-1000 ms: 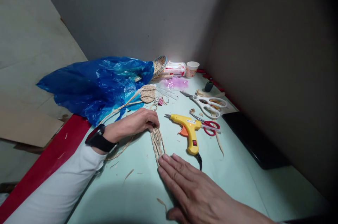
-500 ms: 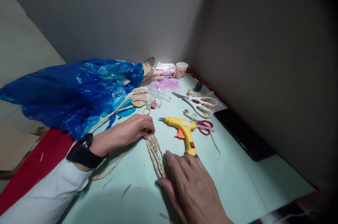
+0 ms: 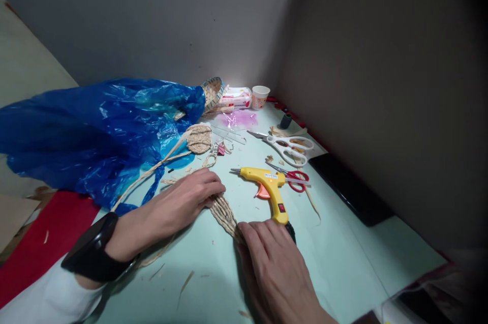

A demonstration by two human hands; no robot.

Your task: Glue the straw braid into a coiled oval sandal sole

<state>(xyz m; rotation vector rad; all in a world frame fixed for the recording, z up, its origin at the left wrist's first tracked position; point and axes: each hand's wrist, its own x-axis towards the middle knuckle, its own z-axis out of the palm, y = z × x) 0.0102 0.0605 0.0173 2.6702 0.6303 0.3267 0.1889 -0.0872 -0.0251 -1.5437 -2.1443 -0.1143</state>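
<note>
A flat bundle of braided straw cord (image 3: pixel 224 216) slants across the table between my two hands. My left hand (image 3: pixel 190 194) pinches its far end, with the fingertips curled over it. My right hand (image 3: pixel 274 268) grips the near end; the thumb is hidden under the fingers. A loose cord trails beneath my left wrist. Just right of the bundle lies a yellow glue gun (image 3: pixel 269 186), its nozzle pointing left. Beyond my left hand rests a woven straw piece (image 3: pixel 199 139) with long strands attached.
A blue plastic bag (image 3: pixel 95 130) spreads over the left side, with a woven basket (image 3: pixel 213 92) at its mouth. White scissors (image 3: pixel 290 146), red-handled scissors (image 3: pixel 297 180) and a black phone-like slab (image 3: pixel 346 189) lie on the right. A paper cup (image 3: pixel 261 97) stands at the back.
My right hand has closed round the near end of the straw bundle, which now looks narrower and more slanted. My left hand still holds the far end. The view has shifted slightly.
</note>
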